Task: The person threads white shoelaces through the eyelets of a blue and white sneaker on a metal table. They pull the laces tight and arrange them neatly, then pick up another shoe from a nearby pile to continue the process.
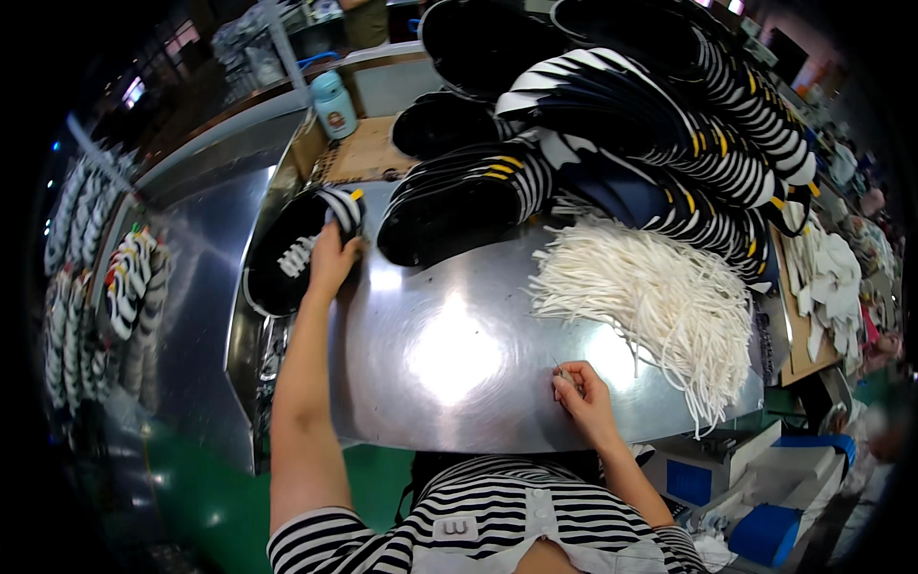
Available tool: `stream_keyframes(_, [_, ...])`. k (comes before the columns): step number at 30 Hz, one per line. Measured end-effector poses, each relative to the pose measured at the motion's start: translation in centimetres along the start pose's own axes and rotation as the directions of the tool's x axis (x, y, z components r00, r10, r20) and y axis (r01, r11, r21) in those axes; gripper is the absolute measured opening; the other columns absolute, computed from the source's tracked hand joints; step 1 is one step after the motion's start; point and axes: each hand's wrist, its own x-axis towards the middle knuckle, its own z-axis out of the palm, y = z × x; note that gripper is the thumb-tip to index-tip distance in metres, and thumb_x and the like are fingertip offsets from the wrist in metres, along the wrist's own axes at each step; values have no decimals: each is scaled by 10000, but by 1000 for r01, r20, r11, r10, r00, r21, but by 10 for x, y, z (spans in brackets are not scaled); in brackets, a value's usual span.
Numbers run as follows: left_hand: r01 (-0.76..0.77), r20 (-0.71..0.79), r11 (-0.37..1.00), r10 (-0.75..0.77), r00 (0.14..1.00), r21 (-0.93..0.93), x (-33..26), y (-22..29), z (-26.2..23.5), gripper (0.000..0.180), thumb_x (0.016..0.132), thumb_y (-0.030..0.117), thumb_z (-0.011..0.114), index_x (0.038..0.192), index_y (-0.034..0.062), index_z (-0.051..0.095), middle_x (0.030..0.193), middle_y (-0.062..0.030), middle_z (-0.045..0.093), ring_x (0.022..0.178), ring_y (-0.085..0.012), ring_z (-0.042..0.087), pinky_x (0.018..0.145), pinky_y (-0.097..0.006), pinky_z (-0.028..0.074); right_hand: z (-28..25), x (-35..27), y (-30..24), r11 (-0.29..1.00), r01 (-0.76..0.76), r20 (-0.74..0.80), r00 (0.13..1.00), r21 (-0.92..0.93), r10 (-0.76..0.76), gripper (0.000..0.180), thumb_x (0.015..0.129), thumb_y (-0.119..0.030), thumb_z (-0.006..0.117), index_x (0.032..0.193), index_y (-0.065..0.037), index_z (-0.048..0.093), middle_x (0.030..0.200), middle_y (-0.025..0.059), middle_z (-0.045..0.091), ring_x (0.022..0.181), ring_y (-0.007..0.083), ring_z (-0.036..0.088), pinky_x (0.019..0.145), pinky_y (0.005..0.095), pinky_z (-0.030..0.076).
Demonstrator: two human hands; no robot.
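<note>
At the left side of the metal table lies a black shoe upper (275, 244) with white laces across its front and a yellow tab at its striped end. My left hand (331, 260) grips it near the striped end, the fingertips partly hidden. Over the right half of the tabletop, my right hand (582, 394) is closed in a pinch around a thin pointed tool (558, 367); only its slim tip shows. Beyond and right of that hand spreads a big heap of white shoelaces (650, 301).
Stacked black-and-white shoe uppers (459, 206) fill the far middle and right of the table (382, 383). A light blue bottle (333, 105) stands at the back on cardboard (368, 153). Striped uppers (129, 277) hang at left. A grey bin with blue parts (765, 478) sits lower right.
</note>
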Motion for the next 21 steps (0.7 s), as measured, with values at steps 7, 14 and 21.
stream_keyframes(7, [-405, -184, 913, 390, 902, -48, -37, 189, -49, 683, 767, 191, 780, 1340, -19, 474, 1360, -234, 487, 1238, -417, 487, 1053, -471, 390, -21, -1, 14, 998, -56, -174, 983, -9, 54, 183, 917, -102, 678, 1073, -31, 614, 847, 3, 652, 725, 70, 580, 643, 213, 454])
stream_keyframes(14, [-340, 178, 885, 296, 938, 317, 75, 230, 9, 565, 865, 268, 673, 1341, 9, 512, 1242, -191, 633, 1134, -298, 623, 922, -458, 501, -4, 12, -38, 740, 303, -56, 907, -600, -417, 223, 836, -119, 720, 1058, -118, 696, 621, 79, 591, 507, 183, 581, 503, 300, 452])
stream_keyframes(21, [-321, 54, 874, 324, 944, 365, -36, 218, -28, 544, 898, 203, 641, 1369, -7, 469, 1382, -242, 511, 1255, -360, 525, 975, -445, 472, -91, 37, -30, 625, 214, -198, 830, -751, -522, 161, 893, -135, 698, 1040, -73, 721, 552, 44, 492, 480, 89, 414, 470, 272, 344])
